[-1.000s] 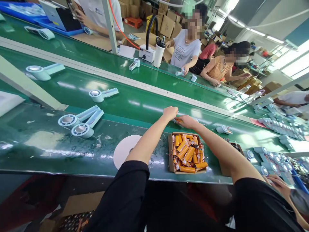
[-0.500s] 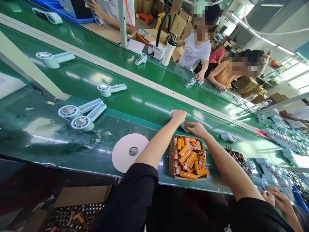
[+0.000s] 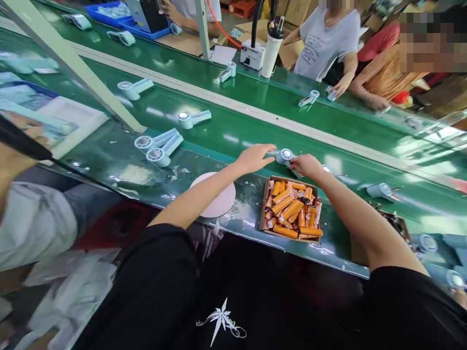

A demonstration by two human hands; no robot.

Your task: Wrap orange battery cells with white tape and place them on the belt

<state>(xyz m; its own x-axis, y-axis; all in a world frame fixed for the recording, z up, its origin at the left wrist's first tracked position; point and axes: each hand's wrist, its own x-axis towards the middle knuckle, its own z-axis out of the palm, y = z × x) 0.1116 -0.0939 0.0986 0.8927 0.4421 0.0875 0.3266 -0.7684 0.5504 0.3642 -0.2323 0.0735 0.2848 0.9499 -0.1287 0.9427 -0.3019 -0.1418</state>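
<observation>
On the near edge of the green belt lies a light-blue fan housing (image 3: 285, 156) with a round head, between my two hands. My left hand (image 3: 256, 158) is just left of the round head, fingers apart, holding nothing. The fingertips of my right hand (image 3: 307, 166) pinch the housing's handle at its right side. Just below my hands sits a cardboard box of orange battery cells (image 3: 291, 209). A pink round disc (image 3: 218, 197) lies on the bench, partly behind my left forearm.
Two more housings (image 3: 158, 156) rest on the bench to the left, others (image 3: 185, 119) on the belt. A metal post (image 3: 78, 68) slants at the left. A person sits at far left; others work across the belt. A parts box (image 3: 399, 226) stands right of my right forearm.
The view has shifted left. My left hand has come off the housing and opened, so its round head now shows. My right hand remains at the handle.
</observation>
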